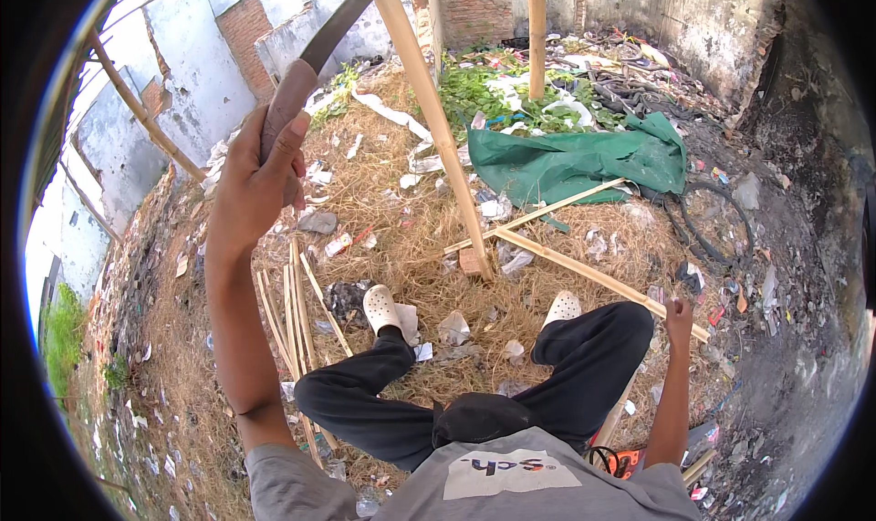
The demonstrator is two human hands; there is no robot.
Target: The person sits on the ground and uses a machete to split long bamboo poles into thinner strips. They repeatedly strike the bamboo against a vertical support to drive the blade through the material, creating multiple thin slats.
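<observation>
Hands well apart. Left hand (245, 192), upper left, clenched round the handle of a machete (321, 52). Right hand (678, 318), right of frame, curled at a bamboo strip (584, 273); grip unclear. Blade at top of tilted bamboo stake (435, 115), upper centre; can't tell if lodged. Neither hand steadies it: could topple. Glancing blade might reach knees or clogs (381, 308) below.

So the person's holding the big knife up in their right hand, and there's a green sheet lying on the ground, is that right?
Not quite: the head view shows the knife held up in the left hand, not the right hand. You're right about the green sheet.
</observation>
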